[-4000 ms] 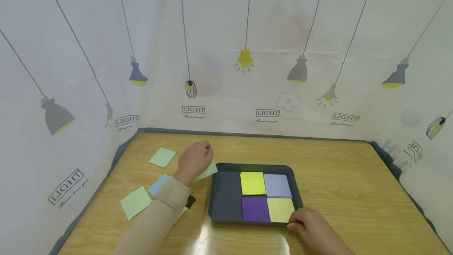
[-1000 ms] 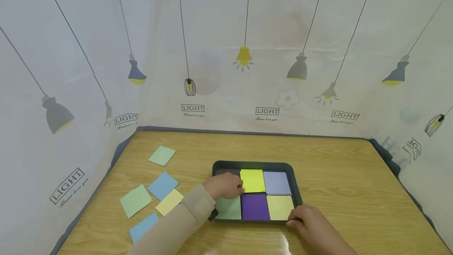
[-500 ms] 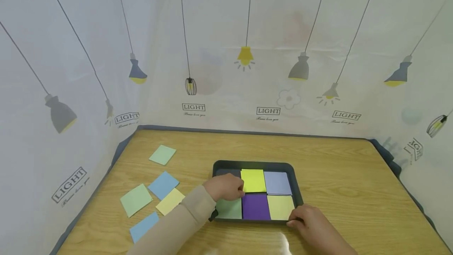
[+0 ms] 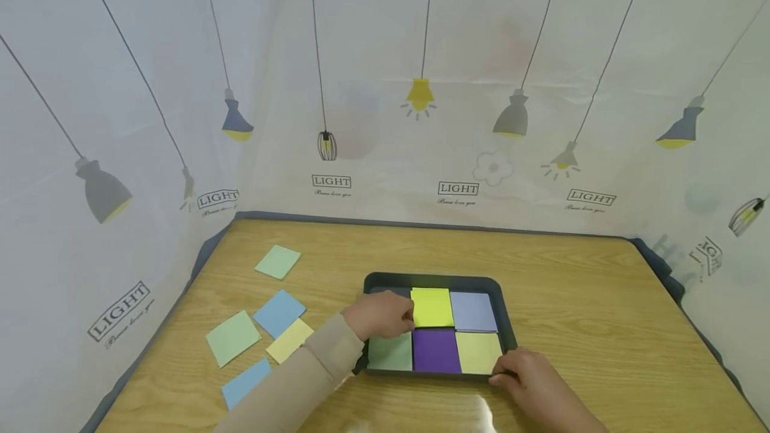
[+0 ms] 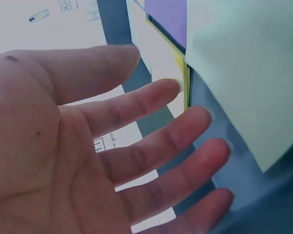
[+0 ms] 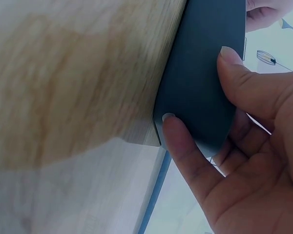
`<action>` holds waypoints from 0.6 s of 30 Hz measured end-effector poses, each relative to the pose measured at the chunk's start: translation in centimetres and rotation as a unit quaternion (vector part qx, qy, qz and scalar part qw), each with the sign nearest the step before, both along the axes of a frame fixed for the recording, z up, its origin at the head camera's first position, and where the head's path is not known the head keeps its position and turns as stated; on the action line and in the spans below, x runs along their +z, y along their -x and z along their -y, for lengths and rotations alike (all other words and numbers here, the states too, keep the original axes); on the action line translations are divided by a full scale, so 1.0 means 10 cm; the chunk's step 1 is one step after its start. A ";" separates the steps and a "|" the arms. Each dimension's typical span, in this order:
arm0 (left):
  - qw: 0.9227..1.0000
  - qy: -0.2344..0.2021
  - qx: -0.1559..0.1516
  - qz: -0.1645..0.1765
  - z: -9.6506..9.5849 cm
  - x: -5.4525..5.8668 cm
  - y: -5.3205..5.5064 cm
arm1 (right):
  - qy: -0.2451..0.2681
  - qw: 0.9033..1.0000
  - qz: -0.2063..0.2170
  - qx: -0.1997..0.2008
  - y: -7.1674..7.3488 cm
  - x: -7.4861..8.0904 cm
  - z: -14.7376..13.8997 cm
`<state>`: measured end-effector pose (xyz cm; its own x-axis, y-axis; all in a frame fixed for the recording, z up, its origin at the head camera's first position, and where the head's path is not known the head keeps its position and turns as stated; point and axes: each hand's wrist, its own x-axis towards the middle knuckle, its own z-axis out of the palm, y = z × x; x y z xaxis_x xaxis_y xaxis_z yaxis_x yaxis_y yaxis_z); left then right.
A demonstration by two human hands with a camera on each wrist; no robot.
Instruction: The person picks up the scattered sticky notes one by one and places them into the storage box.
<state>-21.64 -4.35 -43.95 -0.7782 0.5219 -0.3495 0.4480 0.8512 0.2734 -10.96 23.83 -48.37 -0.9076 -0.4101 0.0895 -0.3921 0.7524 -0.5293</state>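
A dark grey rectangular tray lies on the table with square sticky notes laid side by side in it: bright yellow, lavender, purple, pale yellow and green. Over the tray's left end is my left hand, its fingertips right at the bright yellow note's left edge. Fingers spread and fairly straight, it holds nothing in the left wrist view; the green note is beyond them. My right hand grips the front right corner, with thumb and fingers on the tray's wall in the right wrist view.
On the wooden table, left of the tray, are more loose notes: green, blue, another green, pale yellow and another blue. The left sleeve passes close to them. A lamp-printed sheet stands behind.
Four seconds ago my left hand was left of the tray with a green note; now a green note lies in the tray's front left. Since one second ago the hands have barely moved.
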 end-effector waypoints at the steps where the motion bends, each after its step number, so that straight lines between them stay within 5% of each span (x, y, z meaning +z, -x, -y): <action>1: 1.000 -0.006 0.000 -0.007 0.01 0.00 0.01 | -0.001 1.000 0.000 -0.001 0.00 0.00 0.00; 18: 0.992 -0.084 0.062 -0.064 0.33 0.07 0.10 | 0.001 1.000 -0.015 0.002 0.01 -0.01 0.01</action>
